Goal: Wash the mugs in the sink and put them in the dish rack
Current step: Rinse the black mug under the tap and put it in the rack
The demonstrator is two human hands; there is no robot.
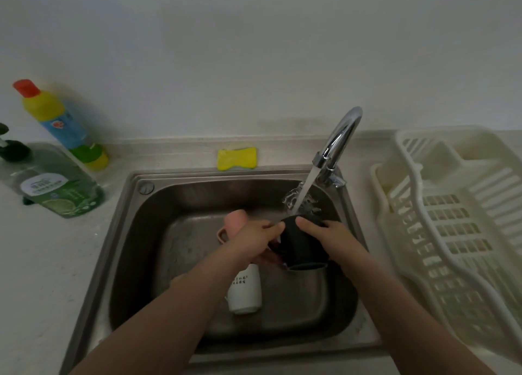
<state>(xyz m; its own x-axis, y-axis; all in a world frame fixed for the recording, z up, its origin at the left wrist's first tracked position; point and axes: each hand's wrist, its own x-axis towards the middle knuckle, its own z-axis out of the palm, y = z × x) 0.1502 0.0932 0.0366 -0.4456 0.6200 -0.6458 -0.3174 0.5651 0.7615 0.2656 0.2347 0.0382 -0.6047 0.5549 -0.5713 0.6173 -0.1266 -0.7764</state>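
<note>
Holding the black mug [300, 244] under the water, both your hands wrap it: left hand [254, 240] by the handle, right hand [329, 234] on its side. Its mouth tips toward 6 o'clock. The dish rack [452, 222] waits at 3 o'clock, nearer your right hand.

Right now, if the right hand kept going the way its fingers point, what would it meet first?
The right hand already grips the black mug, fingers pointing up-left. Past the mug, probably the left hand on its other side, though depth is unclear.
</note>
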